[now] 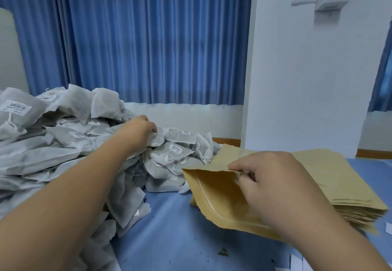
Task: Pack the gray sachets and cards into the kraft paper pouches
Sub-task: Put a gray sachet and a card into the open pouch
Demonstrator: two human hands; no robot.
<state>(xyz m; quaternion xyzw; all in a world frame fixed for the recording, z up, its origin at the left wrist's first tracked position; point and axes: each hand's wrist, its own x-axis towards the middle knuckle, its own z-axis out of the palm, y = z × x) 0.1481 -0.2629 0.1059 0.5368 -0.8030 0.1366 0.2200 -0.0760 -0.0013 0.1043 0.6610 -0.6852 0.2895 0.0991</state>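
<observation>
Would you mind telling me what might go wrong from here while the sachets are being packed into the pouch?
1. The left hand grips a sachet in a loose heap; pulling it may drag neighbours along or spill some across the table.
2. The right hand pinches only one lip of the pouch, so its mouth may sag shut or the paper crease.
3. Loose crumbs lie near the pouch and might get swept inside.
</observation>
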